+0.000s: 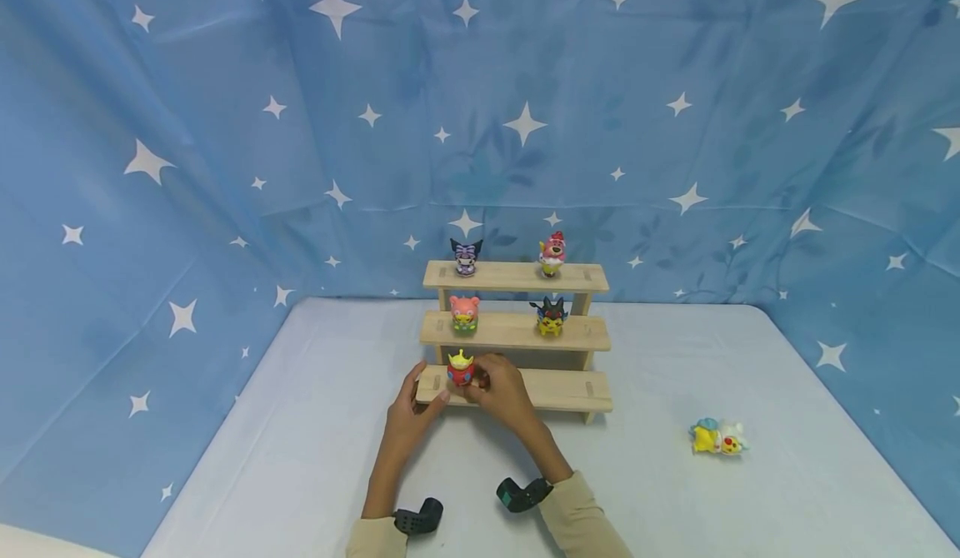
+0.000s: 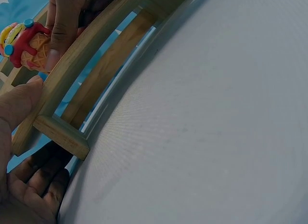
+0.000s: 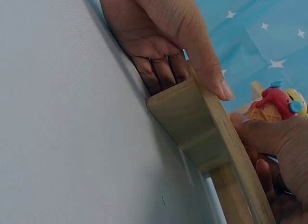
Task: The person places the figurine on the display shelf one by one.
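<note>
A small red figurine with a yellow top [image 1: 461,370] is on the left part of the lowest step of a three-tier wooden display stand [image 1: 566,387]. My right hand [image 1: 504,390] pinches it from the right side; its waffle-patterned base shows in the left wrist view. My left hand [image 1: 406,421] holds the left end of the same step, thumb on the top board and fingers around the side by the leg [image 2: 62,136]. Part of the right hand's fingers is hidden behind the board in the left wrist view.
On the top step stand a purple-black figurine [image 1: 466,258] and a pink one with a red hat [image 1: 552,254]. The middle step bears a pink-eared figurine [image 1: 464,314] and a black-yellow one [image 1: 551,317]. A yellow-white figurine [image 1: 717,437] lies on the white table [image 1: 675,500], right.
</note>
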Demonstrator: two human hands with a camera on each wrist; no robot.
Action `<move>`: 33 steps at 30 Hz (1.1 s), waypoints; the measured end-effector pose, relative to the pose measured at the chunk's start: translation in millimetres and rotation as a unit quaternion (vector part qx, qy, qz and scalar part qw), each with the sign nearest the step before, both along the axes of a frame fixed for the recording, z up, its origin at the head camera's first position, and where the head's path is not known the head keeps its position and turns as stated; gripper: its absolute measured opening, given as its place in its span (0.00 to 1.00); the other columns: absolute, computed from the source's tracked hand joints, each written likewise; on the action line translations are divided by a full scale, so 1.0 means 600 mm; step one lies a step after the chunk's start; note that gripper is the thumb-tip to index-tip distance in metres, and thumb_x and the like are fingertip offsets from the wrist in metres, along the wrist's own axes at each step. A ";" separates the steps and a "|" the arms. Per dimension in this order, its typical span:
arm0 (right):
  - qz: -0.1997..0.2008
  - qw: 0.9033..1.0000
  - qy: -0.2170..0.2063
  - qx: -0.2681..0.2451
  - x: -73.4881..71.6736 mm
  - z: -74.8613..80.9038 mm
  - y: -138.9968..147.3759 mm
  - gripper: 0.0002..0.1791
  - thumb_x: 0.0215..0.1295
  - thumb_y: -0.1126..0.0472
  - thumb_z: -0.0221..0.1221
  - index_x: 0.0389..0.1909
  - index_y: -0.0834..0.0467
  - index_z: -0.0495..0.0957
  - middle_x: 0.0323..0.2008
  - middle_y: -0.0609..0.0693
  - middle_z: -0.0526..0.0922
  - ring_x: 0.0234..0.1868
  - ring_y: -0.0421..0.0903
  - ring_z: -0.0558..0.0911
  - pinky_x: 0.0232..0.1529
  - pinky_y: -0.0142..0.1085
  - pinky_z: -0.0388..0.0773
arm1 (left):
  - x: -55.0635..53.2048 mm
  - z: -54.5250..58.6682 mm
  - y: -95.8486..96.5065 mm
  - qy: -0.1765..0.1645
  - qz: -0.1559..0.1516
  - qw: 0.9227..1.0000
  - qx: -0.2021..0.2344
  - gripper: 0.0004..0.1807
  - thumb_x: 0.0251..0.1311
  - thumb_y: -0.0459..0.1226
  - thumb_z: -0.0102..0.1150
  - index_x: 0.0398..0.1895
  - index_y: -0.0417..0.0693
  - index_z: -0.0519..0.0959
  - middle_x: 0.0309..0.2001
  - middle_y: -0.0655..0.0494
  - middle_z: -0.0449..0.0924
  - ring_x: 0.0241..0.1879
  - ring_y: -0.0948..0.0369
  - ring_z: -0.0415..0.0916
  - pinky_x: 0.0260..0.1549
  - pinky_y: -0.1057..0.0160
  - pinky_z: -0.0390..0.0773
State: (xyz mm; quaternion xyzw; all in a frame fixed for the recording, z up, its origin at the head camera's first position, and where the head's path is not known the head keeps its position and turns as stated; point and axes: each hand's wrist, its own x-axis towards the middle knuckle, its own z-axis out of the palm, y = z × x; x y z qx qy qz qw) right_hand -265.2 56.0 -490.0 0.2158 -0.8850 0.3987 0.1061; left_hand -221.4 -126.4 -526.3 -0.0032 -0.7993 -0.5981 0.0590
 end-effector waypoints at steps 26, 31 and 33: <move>0.005 1.000 0.013 0.013 0.001 0.001 0.001 0.14 0.50 0.64 0.70 0.39 0.62 0.83 0.31 0.48 0.80 0.32 0.39 0.73 0.32 0.28 0.72 | -0.003 -0.013 -0.002 0.000 0.004 1.000 -0.007 0.41 0.62 0.51 0.62 0.75 0.56 0.56 0.71 0.43 0.64 0.70 0.45 0.63 0.69 0.44 0.62; 0.003 1.000 0.011 0.012 0.002 0.002 0.001 0.15 0.51 0.63 0.71 0.40 0.62 0.83 0.32 0.48 0.80 0.32 0.39 0.73 0.32 0.28 0.72 | -0.004 -0.011 -0.002 0.001 0.002 1.000 -0.005 0.41 0.62 0.50 0.63 0.76 0.55 0.56 0.70 0.43 0.66 0.69 0.46 0.65 0.69 0.45 0.63; 0.002 1.000 0.006 0.011 0.002 0.002 0.001 0.15 0.51 0.63 0.71 0.40 0.62 0.83 0.32 0.48 0.80 0.32 0.39 0.72 0.32 0.28 0.72 | -0.003 -0.008 -0.002 0.000 0.003 1.000 -0.007 0.42 0.62 0.50 0.63 0.76 0.55 0.56 0.69 0.43 0.68 0.68 0.47 0.67 0.68 0.45 0.64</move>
